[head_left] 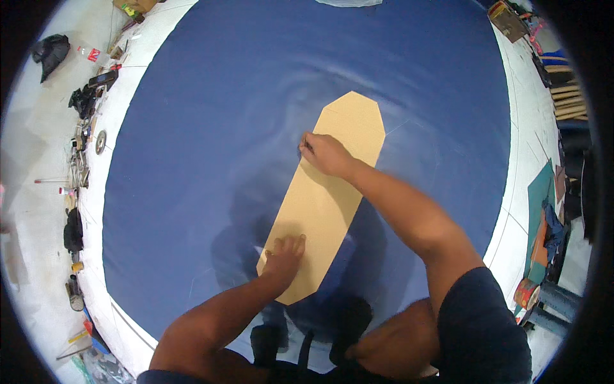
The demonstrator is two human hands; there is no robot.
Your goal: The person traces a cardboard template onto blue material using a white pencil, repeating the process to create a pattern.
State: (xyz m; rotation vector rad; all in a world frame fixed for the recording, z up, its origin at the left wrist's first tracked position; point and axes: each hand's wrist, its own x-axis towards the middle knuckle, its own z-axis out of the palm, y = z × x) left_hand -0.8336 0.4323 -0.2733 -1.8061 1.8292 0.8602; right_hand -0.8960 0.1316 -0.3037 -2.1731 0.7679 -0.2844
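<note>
A long tan board (326,198) with cut-off corners lies slantwise on a large blue sheet (192,128). My left hand (286,257) presses on the board's near part, its fingers spread out. Farther up, my right hand (326,153) is closed in a pinch at the board's left edge. A small dark thing shows between its fingertips, too little of it visible to name. Faint pale lines run on the blue sheet beside the board's right corner and near its lower left side.
Small tools and oddments line the left side, with a black bag (51,54), a plastic bottle (94,55) and a tape roll (100,142). At right are a green sheet (538,211), a round can-like roll (527,294), dark rolls (559,301) and stacked tan strips (568,102).
</note>
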